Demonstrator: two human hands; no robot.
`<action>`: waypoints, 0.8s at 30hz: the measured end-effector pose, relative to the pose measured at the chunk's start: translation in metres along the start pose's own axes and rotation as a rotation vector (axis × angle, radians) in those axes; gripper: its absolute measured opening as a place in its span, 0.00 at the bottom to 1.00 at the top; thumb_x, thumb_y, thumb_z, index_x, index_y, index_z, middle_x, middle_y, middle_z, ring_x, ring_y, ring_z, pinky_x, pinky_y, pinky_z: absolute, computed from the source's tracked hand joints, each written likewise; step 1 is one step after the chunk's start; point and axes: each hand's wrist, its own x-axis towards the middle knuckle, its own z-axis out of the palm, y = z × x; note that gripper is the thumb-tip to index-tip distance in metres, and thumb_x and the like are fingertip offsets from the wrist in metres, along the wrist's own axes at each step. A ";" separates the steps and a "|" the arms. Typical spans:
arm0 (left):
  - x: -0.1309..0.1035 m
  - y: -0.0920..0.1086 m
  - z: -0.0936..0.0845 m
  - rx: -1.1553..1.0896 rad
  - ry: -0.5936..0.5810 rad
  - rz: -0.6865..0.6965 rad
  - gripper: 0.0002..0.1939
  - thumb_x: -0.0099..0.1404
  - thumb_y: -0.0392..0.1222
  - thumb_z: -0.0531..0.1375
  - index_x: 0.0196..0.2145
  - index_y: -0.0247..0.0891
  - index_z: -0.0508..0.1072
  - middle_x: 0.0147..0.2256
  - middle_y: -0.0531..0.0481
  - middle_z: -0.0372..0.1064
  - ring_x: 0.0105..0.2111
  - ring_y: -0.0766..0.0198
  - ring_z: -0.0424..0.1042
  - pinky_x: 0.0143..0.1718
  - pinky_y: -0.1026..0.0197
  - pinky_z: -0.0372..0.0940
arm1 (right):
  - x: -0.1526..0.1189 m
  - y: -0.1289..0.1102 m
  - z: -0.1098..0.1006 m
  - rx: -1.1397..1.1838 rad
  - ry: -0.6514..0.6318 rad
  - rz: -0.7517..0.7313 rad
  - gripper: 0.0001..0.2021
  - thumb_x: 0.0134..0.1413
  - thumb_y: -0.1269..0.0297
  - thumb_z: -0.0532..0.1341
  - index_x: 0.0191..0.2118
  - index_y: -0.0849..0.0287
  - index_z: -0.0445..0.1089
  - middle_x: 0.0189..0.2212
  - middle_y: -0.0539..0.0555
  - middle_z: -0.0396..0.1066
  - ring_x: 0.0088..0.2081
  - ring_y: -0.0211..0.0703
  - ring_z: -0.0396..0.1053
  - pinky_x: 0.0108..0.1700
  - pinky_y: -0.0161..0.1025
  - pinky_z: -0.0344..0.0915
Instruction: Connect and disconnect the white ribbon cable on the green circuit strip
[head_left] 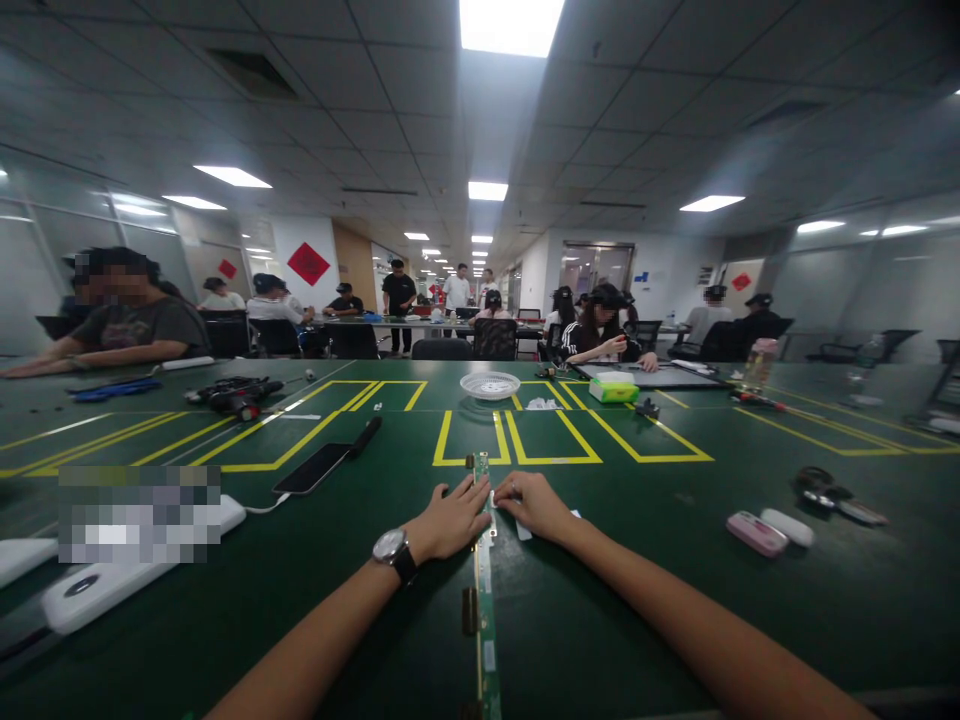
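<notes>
Matt green mat, glossy strip, plastic odds and ends.

The table [225, 620] wears a smooth, matt green cover with painted yellow lines. The strip [484, 580] under the left hand [450, 522] and right hand [534, 505] looks like glossy green circuit board with metal fittings. The watch [391, 547] has a shiny metal case. The phone [313, 468] is glossy black glass; the bowl [490, 385] is clear ribbed plastic.

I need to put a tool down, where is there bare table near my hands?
Free: the green table between the right hand and the pink case, and the yellow-taped boxes just ahead. Also between the left hand and the phone. Crowded: the long strip under both hands, and the far left edge with the white chargers.
</notes>
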 end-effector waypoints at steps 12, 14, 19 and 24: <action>-0.003 0.008 -0.008 -0.001 0.010 -0.003 0.28 0.72 0.54 0.37 0.65 0.44 0.43 0.66 0.45 0.34 0.65 0.50 0.38 0.56 0.34 0.44 | 0.000 0.002 0.001 -0.003 -0.004 -0.031 0.06 0.52 0.70 0.61 0.31 0.58 0.77 0.32 0.53 0.76 0.36 0.40 0.72 0.42 0.34 0.64; -0.004 0.012 -0.008 -0.005 0.017 -0.025 0.28 0.72 0.53 0.37 0.65 0.42 0.43 0.66 0.44 0.34 0.65 0.50 0.38 0.56 0.33 0.43 | 0.000 0.003 0.002 -0.012 -0.002 -0.031 0.06 0.52 0.71 0.61 0.31 0.58 0.77 0.31 0.53 0.76 0.36 0.40 0.71 0.41 0.34 0.64; -0.004 0.017 -0.008 -0.016 0.025 -0.063 0.29 0.71 0.53 0.37 0.65 0.39 0.44 0.66 0.44 0.34 0.65 0.50 0.37 0.57 0.33 0.42 | -0.001 0.006 0.005 -0.011 0.008 -0.050 0.07 0.53 0.71 0.61 0.31 0.57 0.76 0.31 0.52 0.75 0.36 0.39 0.71 0.42 0.34 0.63; -0.002 0.017 -0.006 -0.015 0.029 -0.069 0.30 0.71 0.54 0.36 0.65 0.38 0.44 0.66 0.43 0.34 0.65 0.50 0.36 0.57 0.33 0.42 | -0.001 0.005 0.005 0.008 0.019 -0.030 0.06 0.51 0.72 0.61 0.30 0.58 0.76 0.32 0.53 0.75 0.37 0.40 0.71 0.42 0.34 0.63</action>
